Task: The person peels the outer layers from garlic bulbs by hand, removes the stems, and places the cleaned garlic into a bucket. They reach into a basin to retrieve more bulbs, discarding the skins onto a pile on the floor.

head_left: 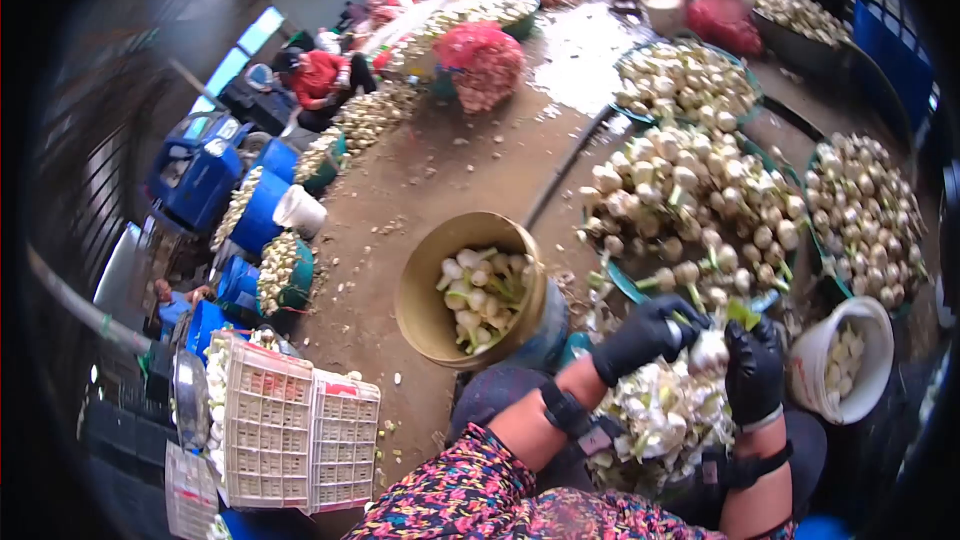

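Note:
My left hand (650, 338), in a black glove, is closed, with its fingers close to a white garlic bulb (709, 352). A small pale thing shows at those fingers, too small to make out. My right hand (754, 370), also black-gloved, is closed on the bulb from the other side. A green leaf (742, 314) sticks up just above it. Below both hands, a heap of garlic skins and trimmings (665, 410) lies over my lap. Just beyond my hands, many garlic bulbs (690, 185) with stems fill a wide green tub (625, 285).
A yellowish bucket (418, 285) left of my hands holds peeled bulbs (480, 290). At right stands a white bucket (805, 380) with cloves. More garlic tubs (745, 115) lie beyond. Plastic crates (270, 420) stand at left. A person in red (318, 80) sits far left near a red mesh sack (485, 70).

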`<action>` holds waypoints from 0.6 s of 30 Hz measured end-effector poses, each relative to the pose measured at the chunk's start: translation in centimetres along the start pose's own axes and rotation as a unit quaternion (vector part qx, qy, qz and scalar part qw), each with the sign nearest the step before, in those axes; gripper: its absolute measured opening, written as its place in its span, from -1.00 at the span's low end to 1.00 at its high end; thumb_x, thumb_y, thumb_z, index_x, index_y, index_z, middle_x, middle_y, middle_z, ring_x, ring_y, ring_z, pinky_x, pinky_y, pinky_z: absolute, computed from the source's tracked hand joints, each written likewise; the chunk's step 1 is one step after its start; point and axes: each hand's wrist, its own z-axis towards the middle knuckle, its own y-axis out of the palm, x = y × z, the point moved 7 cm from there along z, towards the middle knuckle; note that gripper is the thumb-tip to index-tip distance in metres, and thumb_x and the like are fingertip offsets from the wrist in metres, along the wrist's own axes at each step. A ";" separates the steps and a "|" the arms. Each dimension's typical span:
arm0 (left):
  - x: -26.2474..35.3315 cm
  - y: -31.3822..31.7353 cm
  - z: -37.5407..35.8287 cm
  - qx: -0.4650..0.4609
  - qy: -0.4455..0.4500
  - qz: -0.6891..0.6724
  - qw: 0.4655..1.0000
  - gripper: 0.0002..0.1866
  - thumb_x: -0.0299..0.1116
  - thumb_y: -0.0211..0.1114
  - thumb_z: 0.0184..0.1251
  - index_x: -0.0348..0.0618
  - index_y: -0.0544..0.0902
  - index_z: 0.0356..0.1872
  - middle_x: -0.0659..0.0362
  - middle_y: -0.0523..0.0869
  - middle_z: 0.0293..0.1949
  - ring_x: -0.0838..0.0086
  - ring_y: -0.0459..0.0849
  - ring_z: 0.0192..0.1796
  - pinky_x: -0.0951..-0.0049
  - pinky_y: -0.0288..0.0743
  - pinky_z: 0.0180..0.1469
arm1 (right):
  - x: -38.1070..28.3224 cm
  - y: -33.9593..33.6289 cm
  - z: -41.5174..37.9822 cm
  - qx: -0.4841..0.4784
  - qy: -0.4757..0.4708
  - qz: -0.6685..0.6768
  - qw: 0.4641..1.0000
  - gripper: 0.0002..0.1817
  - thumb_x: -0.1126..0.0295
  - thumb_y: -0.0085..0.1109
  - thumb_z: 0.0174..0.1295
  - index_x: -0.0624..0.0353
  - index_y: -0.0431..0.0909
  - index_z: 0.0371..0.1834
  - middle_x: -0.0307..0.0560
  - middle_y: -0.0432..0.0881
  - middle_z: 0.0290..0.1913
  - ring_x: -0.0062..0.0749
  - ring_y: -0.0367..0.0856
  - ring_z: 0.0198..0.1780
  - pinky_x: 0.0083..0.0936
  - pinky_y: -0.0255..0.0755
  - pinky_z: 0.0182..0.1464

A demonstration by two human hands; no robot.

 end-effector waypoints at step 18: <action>0.1 -0.3 0.5 0.083 0.062 -0.020 0.994 -0.78 -0.59 0.22 0.11 -0.34 0.55 -0.17 0.07 0.64 -0.14 0.49 0.61 -0.16 0.50 0.50 -0.10 | -0.8 -0.2 -0.1 -0.034 -0.114 -0.107 0.987 -0.69 0.37 0.27 -0.05 0.27 0.57 -0.22 -0.03 0.59 -0.28 -0.43 0.56 -0.21 -0.51 0.42 -0.10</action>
